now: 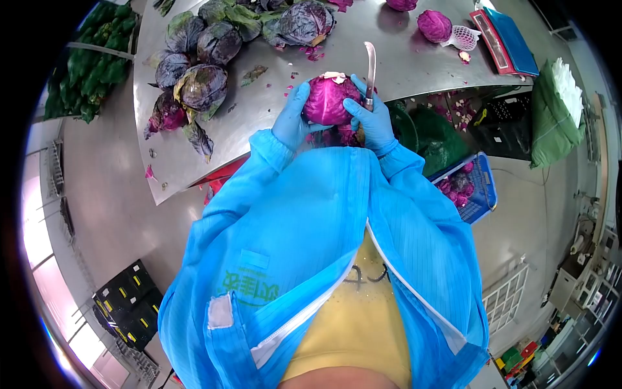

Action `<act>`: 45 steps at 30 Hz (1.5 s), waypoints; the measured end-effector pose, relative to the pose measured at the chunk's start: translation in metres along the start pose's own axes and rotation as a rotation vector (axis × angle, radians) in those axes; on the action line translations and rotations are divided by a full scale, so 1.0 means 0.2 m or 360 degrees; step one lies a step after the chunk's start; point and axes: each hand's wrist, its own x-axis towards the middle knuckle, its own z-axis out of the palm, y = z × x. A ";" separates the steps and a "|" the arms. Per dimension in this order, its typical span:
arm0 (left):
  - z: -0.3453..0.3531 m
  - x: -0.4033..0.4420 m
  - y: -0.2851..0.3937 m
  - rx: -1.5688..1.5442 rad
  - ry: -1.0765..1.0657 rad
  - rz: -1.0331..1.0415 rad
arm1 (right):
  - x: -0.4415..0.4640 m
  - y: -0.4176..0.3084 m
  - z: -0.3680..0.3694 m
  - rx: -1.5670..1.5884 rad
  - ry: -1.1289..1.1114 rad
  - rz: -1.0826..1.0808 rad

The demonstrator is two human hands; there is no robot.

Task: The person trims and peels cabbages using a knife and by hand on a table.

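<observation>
A peeled purple cabbage [327, 102] is held between my two blue-gloved hands above the front edge of the metal table [259, 120], its pale cut stem facing up and away. My left hand [293, 118] wraps the cabbage's left side. On the right side, my right hand [370, 120] presses the cabbage with its fingers and also grips a knife [370, 71], whose curved blade points up and away from me. Dark red leaf pieces show just below the cabbage, partly hidden by the hands.
Untrimmed cabbages [202, 87] and loose leaves lie at the table's left and back. Near the back right are a trimmed cabbage [434, 26], a white foam net [464, 37] and red and blue folders [508, 42]. A blue basket [481, 188] stands below right, beside a black crate [502, 126].
</observation>
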 end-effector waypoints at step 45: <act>-0.46 0.03 -0.19 0.1753 0.0804 0.0703 | 0.20 0.38 0.10 -0.1425 -0.0414 -0.0021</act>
